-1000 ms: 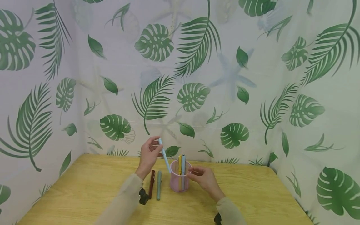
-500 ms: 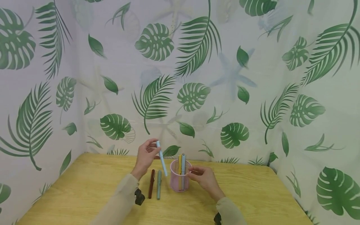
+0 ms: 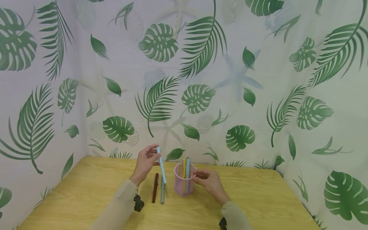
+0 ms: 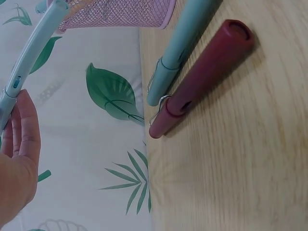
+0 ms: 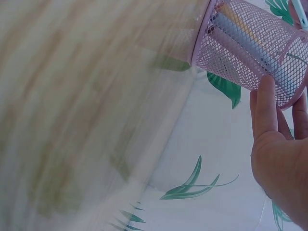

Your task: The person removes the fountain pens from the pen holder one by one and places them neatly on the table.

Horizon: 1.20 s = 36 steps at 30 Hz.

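Note:
My left hand (image 3: 144,163) pinches a light blue pen (image 3: 161,166) near its upper end. The pen slants down to the right, its lower tip overlapping a grey-green pen (image 3: 162,193) on the table. Beside that lies a dark red pen (image 3: 155,189), its clip showing in the left wrist view. A pink mesh pen holder (image 3: 179,187) stands upright with a yellow pen (image 3: 184,163) and a grey-blue pen (image 3: 188,163) in it. My right hand (image 3: 211,184) holds the holder's rim at its right side, thumb against the mesh (image 5: 236,53) in the right wrist view.
The wooden table (image 3: 253,195) meets a white leaf-print cloth (image 3: 215,95) at its back and sides. A dark device (image 3: 138,203) is strapped to my left wrist, and another (image 3: 222,223) to the right.
My left hand has moved left and slightly down with the light blue pen, whose lower tip has gone from the holder's rim to over the grey-green pen. The right hand has stayed put.

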### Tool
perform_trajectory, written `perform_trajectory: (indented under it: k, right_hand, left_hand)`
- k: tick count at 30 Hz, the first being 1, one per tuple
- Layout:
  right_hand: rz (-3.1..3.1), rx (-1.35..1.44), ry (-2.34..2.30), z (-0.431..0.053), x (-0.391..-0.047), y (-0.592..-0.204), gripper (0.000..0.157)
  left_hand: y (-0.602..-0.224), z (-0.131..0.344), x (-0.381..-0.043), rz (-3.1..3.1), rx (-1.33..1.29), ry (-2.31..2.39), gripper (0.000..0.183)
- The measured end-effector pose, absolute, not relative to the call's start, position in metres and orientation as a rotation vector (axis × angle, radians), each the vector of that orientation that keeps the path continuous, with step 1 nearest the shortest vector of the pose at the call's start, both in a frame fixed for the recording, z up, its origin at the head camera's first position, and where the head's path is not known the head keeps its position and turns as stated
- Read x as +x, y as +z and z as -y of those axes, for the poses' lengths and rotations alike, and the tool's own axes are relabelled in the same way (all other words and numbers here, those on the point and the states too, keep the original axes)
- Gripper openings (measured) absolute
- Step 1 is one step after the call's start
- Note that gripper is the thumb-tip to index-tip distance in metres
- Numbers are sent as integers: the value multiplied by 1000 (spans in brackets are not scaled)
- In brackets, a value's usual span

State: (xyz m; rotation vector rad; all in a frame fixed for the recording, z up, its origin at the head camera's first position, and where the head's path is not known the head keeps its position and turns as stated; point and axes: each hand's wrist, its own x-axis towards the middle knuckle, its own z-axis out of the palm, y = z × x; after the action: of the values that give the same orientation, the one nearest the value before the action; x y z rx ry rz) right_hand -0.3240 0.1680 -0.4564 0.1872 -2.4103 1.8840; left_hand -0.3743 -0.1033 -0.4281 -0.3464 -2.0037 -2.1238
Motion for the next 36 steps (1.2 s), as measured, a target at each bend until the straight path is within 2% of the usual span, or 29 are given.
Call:
perform_trajectory:
  k: [12, 24, 36]
  right_hand:
    - [2404, 175, 1881, -167, -324, -458, 25]
    - [2410, 183, 1867, -167, -323, -457, 24]
    - [2398, 195, 1900, -168, -324, -456, 26]
  left_hand:
    - [-441, 110, -374, 2057, -261, -2126, 37]
    - [-437, 118, -365, 2125, -225, -2127, 39]
    - [-450, 126, -376, 2130, -172, -2126, 39]
